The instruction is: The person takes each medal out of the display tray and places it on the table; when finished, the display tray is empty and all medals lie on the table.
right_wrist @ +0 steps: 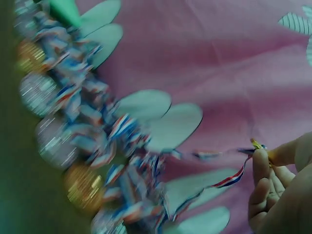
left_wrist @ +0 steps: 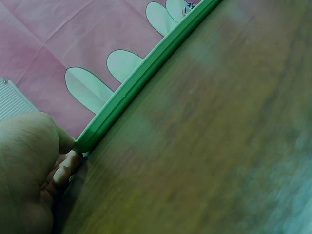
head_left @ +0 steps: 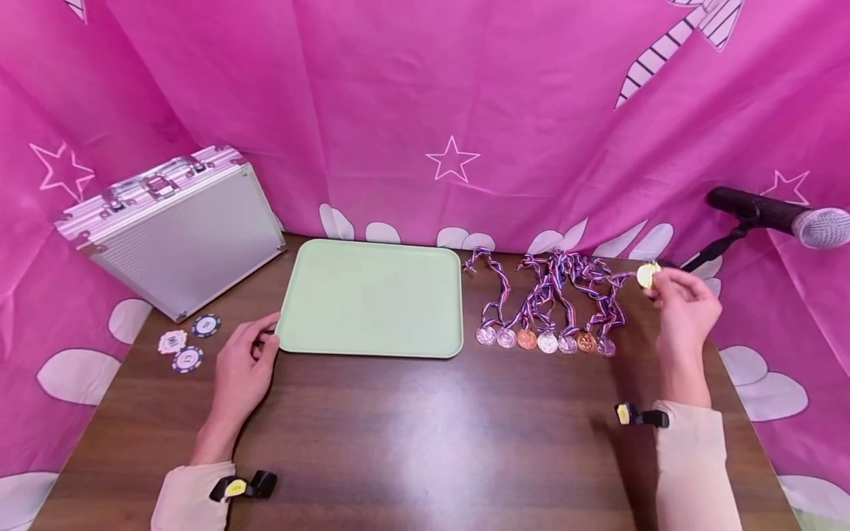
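My right hand pinches a gold medal between thumb and fingertips, raised above the table's right side. Its striped ribbon stretches left to the tangled pile of red, white and blue ribbons. In front of that pile lies a row of silver and bronze medals, among them a bronze medal and a silver medal. My left hand holds the front left corner of a pale green tray; the left wrist view shows the fingers at the tray's edge.
A silver aluminium case stands at the back left. Several poker chips lie before it. A microphone on a stand leans in from the right. Behind the wooden table hangs a pink curtain.
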A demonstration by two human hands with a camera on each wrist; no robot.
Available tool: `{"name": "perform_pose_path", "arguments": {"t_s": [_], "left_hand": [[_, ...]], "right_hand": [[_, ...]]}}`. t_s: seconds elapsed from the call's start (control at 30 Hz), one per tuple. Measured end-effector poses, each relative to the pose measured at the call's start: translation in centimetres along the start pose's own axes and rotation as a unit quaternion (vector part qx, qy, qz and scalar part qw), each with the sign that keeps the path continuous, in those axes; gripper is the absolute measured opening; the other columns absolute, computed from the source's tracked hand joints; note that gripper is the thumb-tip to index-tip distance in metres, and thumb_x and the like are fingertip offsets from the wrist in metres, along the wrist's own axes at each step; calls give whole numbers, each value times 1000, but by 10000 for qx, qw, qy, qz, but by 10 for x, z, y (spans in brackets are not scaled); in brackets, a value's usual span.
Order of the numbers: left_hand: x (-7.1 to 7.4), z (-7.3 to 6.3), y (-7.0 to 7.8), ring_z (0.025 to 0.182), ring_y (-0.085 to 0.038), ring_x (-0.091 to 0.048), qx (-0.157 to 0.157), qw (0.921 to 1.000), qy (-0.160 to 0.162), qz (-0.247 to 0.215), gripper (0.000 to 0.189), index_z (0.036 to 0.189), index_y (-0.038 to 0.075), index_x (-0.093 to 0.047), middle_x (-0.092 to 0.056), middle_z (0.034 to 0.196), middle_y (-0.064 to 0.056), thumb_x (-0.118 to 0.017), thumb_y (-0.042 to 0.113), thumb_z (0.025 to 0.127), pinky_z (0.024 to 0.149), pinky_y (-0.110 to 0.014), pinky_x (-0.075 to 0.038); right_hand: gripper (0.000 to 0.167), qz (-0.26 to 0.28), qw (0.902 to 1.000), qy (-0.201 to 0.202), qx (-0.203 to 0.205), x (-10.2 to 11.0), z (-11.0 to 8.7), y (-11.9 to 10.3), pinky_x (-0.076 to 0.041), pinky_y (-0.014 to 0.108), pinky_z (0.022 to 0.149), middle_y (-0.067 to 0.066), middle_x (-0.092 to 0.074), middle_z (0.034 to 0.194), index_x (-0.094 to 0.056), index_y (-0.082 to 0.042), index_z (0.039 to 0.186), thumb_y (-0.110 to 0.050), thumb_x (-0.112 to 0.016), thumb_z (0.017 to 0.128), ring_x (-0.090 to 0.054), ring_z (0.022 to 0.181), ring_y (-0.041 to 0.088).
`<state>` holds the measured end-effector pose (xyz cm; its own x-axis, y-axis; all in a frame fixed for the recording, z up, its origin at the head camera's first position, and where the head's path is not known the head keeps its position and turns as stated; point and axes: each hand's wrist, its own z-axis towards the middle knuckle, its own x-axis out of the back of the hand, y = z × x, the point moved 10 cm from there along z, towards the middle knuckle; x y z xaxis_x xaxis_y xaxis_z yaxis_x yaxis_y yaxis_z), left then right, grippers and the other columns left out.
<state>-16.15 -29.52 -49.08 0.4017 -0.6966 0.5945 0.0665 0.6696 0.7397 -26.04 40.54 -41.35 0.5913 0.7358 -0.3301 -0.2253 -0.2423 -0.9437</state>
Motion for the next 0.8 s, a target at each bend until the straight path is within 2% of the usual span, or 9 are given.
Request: {"name": "perform_pose_path", "arguments": {"t_s": [0.1,0.23,0.33,0.47,0.57,0.63,0.73,0.8], "left_hand": [[2,-1,0,88,-5,-51,23,10000,23,2,34,140,4,-75,-70,115,-16,-67,2,107,78,-12,-37],[3,-2,-1,88,-5,-51,48,10000,21,20,35,141,4,-75,-71,115,-16,-67,2,107,78,-11,-37],[3,-2,-2,88,-4,-51,39,10000,23,30,35,140,4,-75,-71,116,-16,-67,1,106,78,-11,-37],[3,-1,-3,88,-4,-52,1,10000,32,13,36,140,4,-75,-71,116,-16,-66,0,105,78,-11,-37],[2,-2,-5,89,-4,-52,14,10000,34,24,36,140,4,-75,-71,117,-16,-67,0,105,78,-10,-37],[1,-2,-6,89,-4,-52,40,10000,45,25,36,140,5,-75,-72,117,-16,-67,0,105,78,-10,-37],[0,-3,-7,90,-4,-52,32,10000,42,12,36,140,5,-75,-72,118,-16,-68,1,105,79,-10,-37],[-2,-2,-6,90,-4,-52,-3,10000,27,14,36,140,5,-75,-72,118,-16,-67,1,105,79,-11,-37]], "right_hand": [[21,-374,9979,-28,-533,22,-6,23,-49,18,48,4,-78,73,-83,-2,87,16,-73,95,-68,49,11],[27,-968,9896,-130,-1058,49,-14,47,-51,18,50,-2,-77,71,-84,-9,83,10,-73,98,-68,51,9],[28,-1553,9806,-230,-1171,64,-21,60,-50,17,51,-6,-77,70,-83,-15,81,6,-76,98,-70,53,6],[27,-2453,9616,-389,-1168,78,-27,71,-49,16,53,-11,-76,67,-81,-22,79,-1,-83,96,-70,54,3],[18,-3263,9390,-602,-910,82,-28,71,-51,13,57,-18,-73,65,-83,-19,85,-5,-84,96,-70,56,-1],[1,-3846,9171,-791,-688,81,-28,70,-51,11,62,-23,-70,64,-84,-9,96,-9,-84,98,-68,57,-5],[24,-4624,8808,-975,-307,81,-30,67,-47,9,68,-32,-65,63,-81,4,114,-15,-83,99,-64,58,-12],[36,-4958,8630,-954,-164,83,-31,65,-43,9,70,-36,-61,61,-79,8,121,-20,-84,99,-61,58,-15]]}}
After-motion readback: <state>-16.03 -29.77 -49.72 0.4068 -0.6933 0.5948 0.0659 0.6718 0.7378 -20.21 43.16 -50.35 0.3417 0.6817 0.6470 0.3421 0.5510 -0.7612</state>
